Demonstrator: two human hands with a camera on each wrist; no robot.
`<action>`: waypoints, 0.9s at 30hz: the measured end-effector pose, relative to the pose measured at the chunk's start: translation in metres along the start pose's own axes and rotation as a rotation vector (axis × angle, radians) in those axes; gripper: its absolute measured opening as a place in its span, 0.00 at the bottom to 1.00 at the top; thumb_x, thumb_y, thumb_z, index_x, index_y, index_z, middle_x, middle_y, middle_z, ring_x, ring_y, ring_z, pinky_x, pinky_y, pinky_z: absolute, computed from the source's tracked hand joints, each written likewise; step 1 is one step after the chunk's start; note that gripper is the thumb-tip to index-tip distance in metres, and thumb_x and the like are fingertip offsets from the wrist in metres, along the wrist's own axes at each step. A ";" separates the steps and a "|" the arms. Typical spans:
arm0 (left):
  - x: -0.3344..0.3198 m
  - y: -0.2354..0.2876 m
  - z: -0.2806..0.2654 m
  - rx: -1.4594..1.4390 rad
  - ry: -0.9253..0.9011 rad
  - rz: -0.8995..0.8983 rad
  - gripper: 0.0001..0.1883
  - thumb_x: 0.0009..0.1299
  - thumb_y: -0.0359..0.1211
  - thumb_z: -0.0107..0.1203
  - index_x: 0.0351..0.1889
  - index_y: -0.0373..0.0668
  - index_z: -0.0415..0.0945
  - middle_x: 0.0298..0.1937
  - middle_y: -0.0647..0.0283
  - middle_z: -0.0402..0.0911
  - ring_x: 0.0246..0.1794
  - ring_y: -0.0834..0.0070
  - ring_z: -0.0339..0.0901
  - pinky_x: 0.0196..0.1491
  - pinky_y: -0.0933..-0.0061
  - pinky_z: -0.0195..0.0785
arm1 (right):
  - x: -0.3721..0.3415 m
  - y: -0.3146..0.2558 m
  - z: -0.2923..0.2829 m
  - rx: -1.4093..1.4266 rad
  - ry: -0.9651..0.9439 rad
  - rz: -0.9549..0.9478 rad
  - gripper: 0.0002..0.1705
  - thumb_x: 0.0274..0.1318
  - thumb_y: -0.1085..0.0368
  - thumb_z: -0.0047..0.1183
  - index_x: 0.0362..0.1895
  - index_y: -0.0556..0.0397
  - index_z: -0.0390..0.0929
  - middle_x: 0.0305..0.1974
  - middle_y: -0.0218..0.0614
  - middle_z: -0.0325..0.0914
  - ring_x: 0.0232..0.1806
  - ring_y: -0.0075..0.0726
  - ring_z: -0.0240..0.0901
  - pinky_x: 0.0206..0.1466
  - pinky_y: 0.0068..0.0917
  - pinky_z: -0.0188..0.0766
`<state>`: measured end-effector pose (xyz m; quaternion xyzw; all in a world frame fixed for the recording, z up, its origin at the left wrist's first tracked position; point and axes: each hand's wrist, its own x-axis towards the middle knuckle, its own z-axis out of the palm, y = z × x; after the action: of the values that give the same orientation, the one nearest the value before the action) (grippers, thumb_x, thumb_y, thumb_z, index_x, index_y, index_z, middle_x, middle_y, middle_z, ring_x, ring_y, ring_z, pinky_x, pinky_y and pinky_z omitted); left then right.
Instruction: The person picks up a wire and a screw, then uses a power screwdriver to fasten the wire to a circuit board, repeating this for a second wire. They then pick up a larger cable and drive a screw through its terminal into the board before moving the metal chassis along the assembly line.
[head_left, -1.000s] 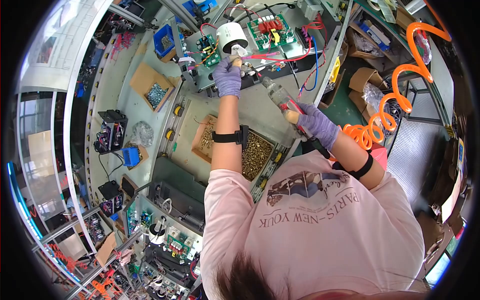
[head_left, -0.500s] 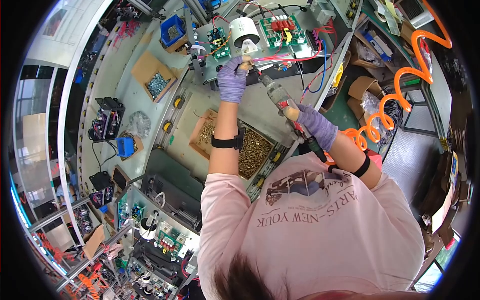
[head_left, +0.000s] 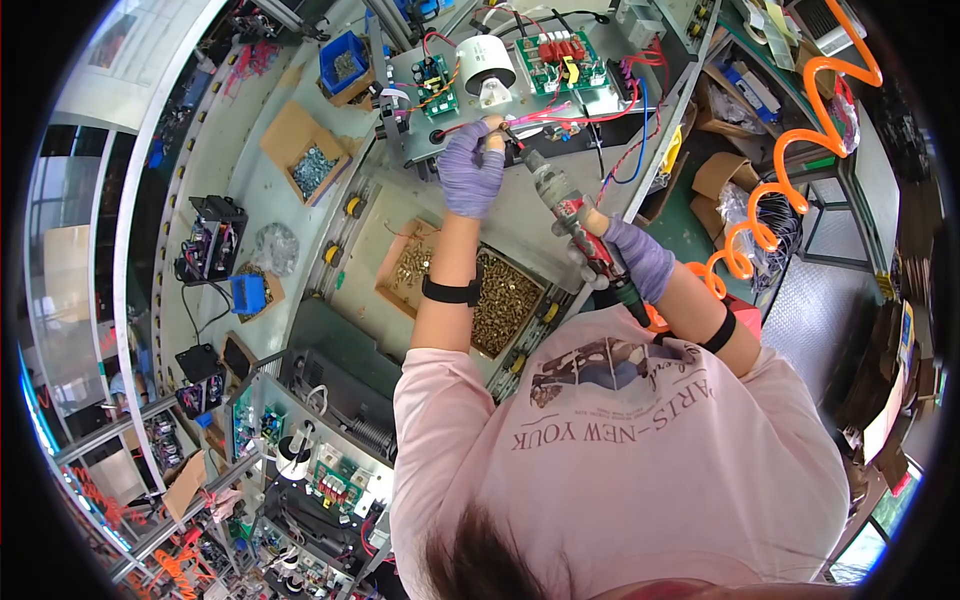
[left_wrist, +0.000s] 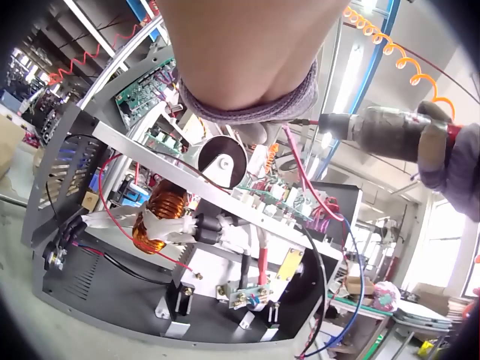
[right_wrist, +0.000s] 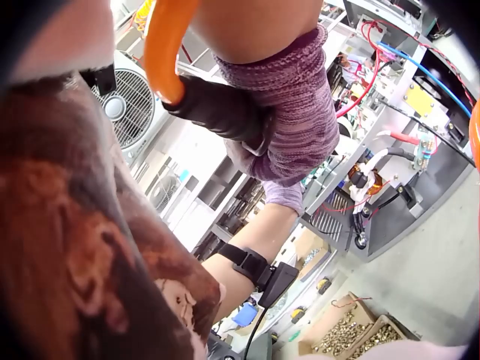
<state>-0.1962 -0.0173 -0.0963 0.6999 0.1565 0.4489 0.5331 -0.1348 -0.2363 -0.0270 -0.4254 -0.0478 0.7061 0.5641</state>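
Note:
My left hand (head_left: pixel 470 172), in a purple knit glove with bare fingertips, pinches the end of a red wire (head_left: pixel 540 117) at the front of an open electronics chassis (head_left: pixel 425 150). Just behind the fingers stands a white cylindrical capacitor (head_left: pixel 480 62) on its bracket. My right hand (head_left: pixel 638 255) grips an air screwdriver (head_left: pixel 555 185) with a clear and red body. Its bit reaches the left fingertips, level with the wire end in the left wrist view, where the screwdriver (left_wrist: pixel 386 133) lies nearly horizontal. The left fingers mostly hide what is between them.
A green circuit board (head_left: pixel 560 62) sits beside the capacitor. Nearer me is a cardboard box of brass fittings (head_left: pixel 505 310); another box holds silvery screws (head_left: pixel 313 170). A coiled orange air hose (head_left: pixel 780 190) hangs at right. More opened chassis (head_left: pixel 330 470) stand at lower left.
The left hand has drawn back from the capacitor bracket to the wire end. The screwdriver's bit, earlier apart from the left hand, has come up to its fingertips. The head view has shifted slightly.

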 end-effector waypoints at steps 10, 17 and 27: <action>0.038 -0.014 0.025 -0.565 0.248 -0.903 0.09 0.53 0.27 0.61 0.29 0.40 0.72 0.22 0.66 0.74 0.14 0.79 0.69 0.17 0.82 0.65 | 0.052 0.012 -0.007 -0.631 0.478 -0.197 0.37 0.40 0.41 0.58 0.43 0.61 0.67 0.20 0.32 0.68 0.18 0.23 0.64 0.19 0.24 0.61; 0.060 -0.047 0.045 -0.665 0.430 -0.985 0.19 0.50 0.22 0.62 0.39 0.38 0.66 0.26 0.60 0.75 0.16 0.73 0.73 0.14 0.74 0.68 | 0.090 0.002 -0.007 -0.666 0.616 -0.206 0.39 0.40 0.42 0.59 0.46 0.62 0.66 0.24 0.36 0.69 0.18 0.25 0.65 0.20 0.24 0.62; 0.054 -0.047 0.047 -0.421 0.446 -0.819 0.34 0.41 0.24 0.68 0.47 0.38 0.63 0.34 0.58 0.74 0.27 0.67 0.75 0.27 0.69 0.72 | 0.108 0.007 -0.012 -0.601 0.634 -0.271 0.29 0.44 0.50 0.58 0.43 0.58 0.67 0.20 0.30 0.67 0.16 0.23 0.63 0.17 0.22 0.61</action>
<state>-0.1172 0.0098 -0.1146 0.3459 0.4339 0.3635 0.7483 -0.1330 -0.1538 -0.0973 -0.7552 -0.1310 0.4156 0.4897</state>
